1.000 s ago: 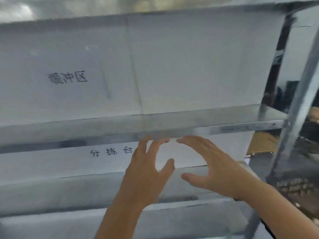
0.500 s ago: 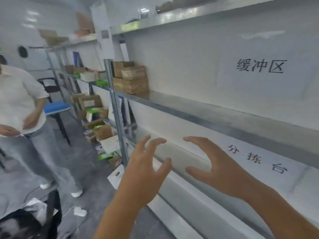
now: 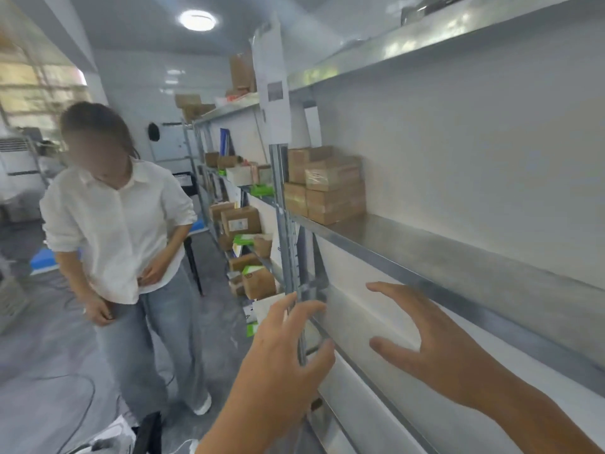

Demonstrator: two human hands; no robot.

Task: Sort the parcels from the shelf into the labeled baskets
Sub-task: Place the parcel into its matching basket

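A long metal shelf [image 3: 458, 253] runs from four o'clock up toward eleven. At its far end, around twelve o'clock, a stack of brown cardboard parcels [image 3: 327, 186] sits directly on it, against the upright post [image 3: 284, 224]; the nearer stretch is bare metal.

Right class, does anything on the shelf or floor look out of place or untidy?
Yes: white items and cables lie loose on the floor. The cardboard boxes are unevenly stacked. Both hands, left hand and right hand, hold nothing.
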